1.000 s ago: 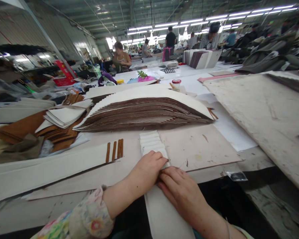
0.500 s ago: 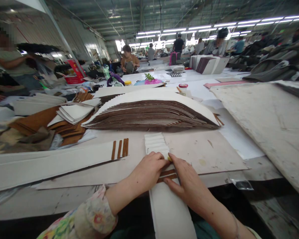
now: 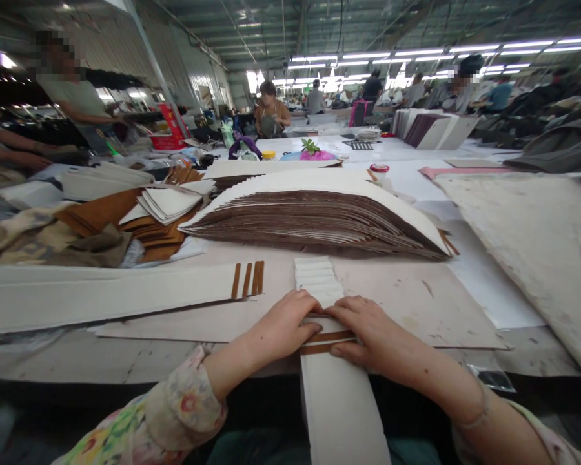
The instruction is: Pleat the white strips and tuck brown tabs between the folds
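Note:
A long white panel (image 3: 341, 400) runs from the table edge down toward my lap, with brown strips (image 3: 326, 342) lying across it. My left hand (image 3: 290, 323) grips the panel's left side near the strips, thumb on top. On the other side my right hand (image 3: 368, 329) holds the panel, its thumb by the lower strip and its fingertips close to the left ones. Just beyond both hands lies a white ribbed piece (image 3: 318, 278). Another white panel (image 3: 126, 290) with several brown strips (image 3: 246, 279) rests at the left.
A tall fanned stack of white-topped pieces (image 3: 310, 216) stands behind the hands. Brown and white pieces (image 3: 162, 219) are heaped at the left. A large pale sheet (image 3: 527, 226) covers the right. People are at work in the background, one in brown (image 3: 272, 116).
The view has turned left, so the scene sits further right. My right fingers have moved over the panel beside the left ones, and the yellow bit at their tips is no longer seen.

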`<state>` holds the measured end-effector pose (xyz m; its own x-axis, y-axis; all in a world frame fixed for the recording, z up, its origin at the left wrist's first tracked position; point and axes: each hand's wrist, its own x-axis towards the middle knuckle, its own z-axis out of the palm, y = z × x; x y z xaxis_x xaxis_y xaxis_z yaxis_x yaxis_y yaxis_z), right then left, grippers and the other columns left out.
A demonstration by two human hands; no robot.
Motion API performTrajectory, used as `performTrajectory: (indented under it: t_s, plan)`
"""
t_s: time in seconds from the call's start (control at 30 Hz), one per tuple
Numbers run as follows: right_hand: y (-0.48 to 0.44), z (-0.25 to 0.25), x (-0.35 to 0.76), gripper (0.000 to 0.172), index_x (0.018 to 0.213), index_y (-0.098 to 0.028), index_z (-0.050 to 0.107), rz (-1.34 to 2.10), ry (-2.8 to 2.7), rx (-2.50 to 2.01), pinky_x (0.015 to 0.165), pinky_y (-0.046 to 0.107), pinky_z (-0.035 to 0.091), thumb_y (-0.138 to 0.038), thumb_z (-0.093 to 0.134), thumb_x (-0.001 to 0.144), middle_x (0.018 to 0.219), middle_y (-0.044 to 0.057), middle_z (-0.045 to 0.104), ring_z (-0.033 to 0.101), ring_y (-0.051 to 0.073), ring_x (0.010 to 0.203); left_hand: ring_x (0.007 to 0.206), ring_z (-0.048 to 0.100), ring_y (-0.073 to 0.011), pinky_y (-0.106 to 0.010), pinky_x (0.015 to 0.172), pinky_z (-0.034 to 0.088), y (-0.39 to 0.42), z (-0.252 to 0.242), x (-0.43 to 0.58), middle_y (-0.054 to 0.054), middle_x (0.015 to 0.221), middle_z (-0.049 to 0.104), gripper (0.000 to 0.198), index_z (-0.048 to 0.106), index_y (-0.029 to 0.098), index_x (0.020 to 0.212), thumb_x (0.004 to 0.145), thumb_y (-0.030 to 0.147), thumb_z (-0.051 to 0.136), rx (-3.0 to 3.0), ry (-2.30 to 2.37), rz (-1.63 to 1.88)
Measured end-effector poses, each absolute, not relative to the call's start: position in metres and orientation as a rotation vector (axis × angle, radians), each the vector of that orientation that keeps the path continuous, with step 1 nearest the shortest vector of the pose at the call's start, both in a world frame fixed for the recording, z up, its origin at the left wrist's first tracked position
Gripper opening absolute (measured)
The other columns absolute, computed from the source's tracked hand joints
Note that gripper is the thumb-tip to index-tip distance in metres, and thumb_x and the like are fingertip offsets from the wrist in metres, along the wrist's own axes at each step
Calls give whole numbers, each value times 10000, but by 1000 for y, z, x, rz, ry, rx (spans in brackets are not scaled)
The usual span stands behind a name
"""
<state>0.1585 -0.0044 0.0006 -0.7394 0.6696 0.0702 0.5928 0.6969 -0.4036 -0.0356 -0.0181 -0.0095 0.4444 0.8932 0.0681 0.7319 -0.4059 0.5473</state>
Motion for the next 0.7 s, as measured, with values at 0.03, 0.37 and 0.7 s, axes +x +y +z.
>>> performTrajectory:
  t_s: [0.03,0.37,0.7]
  plan:
    - [-3,2,158,406,1102,-187,525,557,-2715,-997,867,370,379,-217,629,711,1030,62,555,476,208,984,937,488,-182,-298,848,395,-18,-10,-35,-35,936,563,126,556,170,884,761,186,574,2263,1365,493]
    - [-6,15,147,209,929,-130,594,603,-2873,-1056,799,359,409,-204,619,736,931,98,535,492,223,893,900,485,-177,-280,808,390,-20,-9,-37,-24,884,546,44,566,173,824,794,200,549,2343,1332,415]
    - [6,18,148,409,1154,-184,494,822,-2884,-895,863,342,373,-202,562,751,1022,75,507,461,201,964,903,498,-166,-260,809,397,-23,-12,-59,-20,908,538,163,559,174,875,727,210,620,2130,1339,549]
